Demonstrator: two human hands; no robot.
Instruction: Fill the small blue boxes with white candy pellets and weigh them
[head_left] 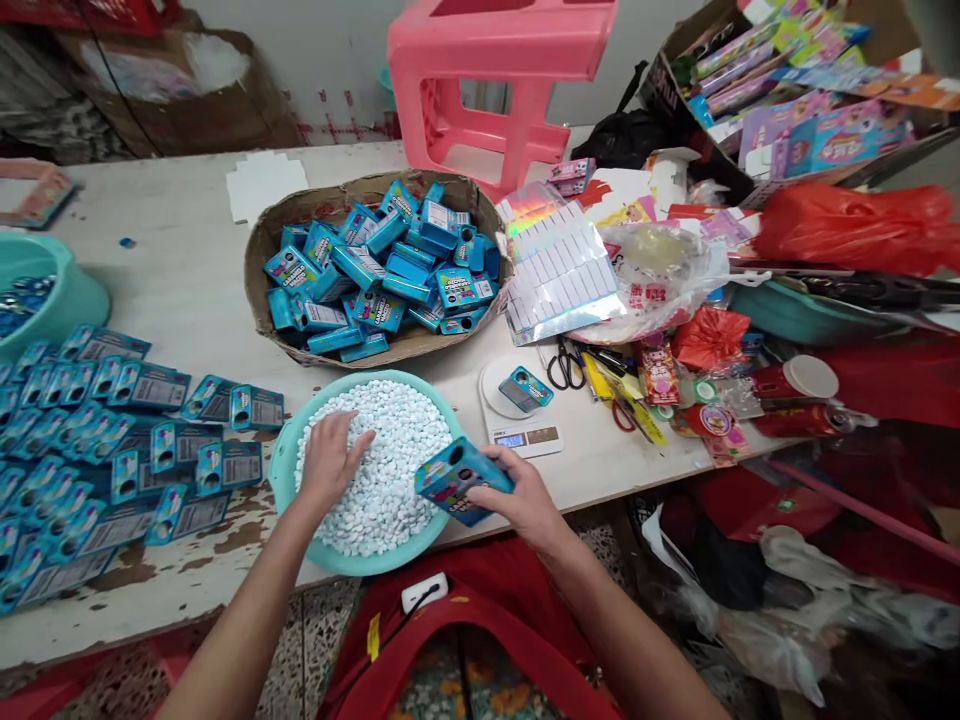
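Observation:
My left hand (328, 462) reaches into a turquoise basin (281, 458) filled with small white candies (397, 450). Its thumb stands apart from the fingers, and the fingertips are partly sunk among the pieces. Over the basin's right rim, my right hand (525, 497) grips a small blue candy box (461, 482), tilted, with a printed face showing. One similar blue box (526, 389) lies on a white digital scale (525, 437) just beyond that hand. The scale's display is lit, but its digits are too small to read surely.
A cut-down carton (259, 270) holds a heap of blue boxes behind the basin. Rows of blue boxes (154, 385) stand at left, near another turquoise basin (82, 285). Scissors (565, 366), label sheets (562, 265) and a pink stool (495, 45) are to the right and back.

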